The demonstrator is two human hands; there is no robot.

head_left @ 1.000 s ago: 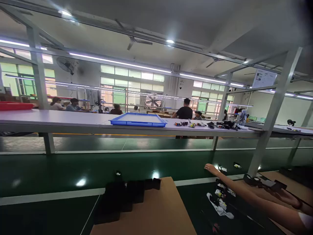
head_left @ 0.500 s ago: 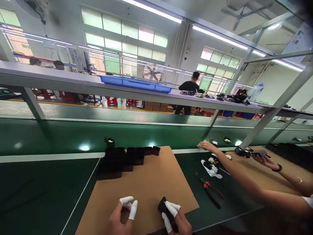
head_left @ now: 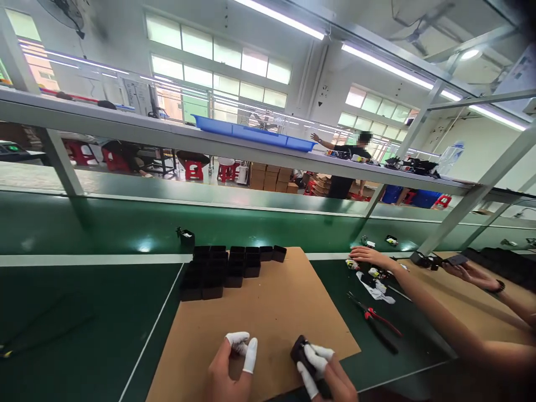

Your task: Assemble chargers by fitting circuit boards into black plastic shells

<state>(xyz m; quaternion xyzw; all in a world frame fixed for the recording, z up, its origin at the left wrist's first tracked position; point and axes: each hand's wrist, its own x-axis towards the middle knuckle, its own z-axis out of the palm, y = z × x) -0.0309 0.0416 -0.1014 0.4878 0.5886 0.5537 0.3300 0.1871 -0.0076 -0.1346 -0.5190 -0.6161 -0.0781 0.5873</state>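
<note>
At the bottom of the view my right hand point(head_left: 324, 371), with white finger cots on the fingertips, grips a small black part point(head_left: 300, 352) over the brown cardboard mat point(head_left: 259, 312). My left hand point(head_left: 232, 365), also in white finger cots, hovers beside it with thumb and forefinger pinched together; what lies between them, if anything, is too small to name. Farther up the mat stands a cluster of several black box-shaped parts point(head_left: 226, 267).
A co-worker's arm point(head_left: 422, 304) reaches in from the right to small parts point(head_left: 372, 276) on the green bench. Red-handled pliers point(head_left: 377, 321) lie right of the mat. A blue tray point(head_left: 253, 134) sits on the overhead shelf. People stand and sit beyond.
The view has dropped from the shelf and ceiling to the bench, bringing my two hands into sight. Since half a second ago the hands have shifted slightly right. The co-worker's hand pulled back a little.
</note>
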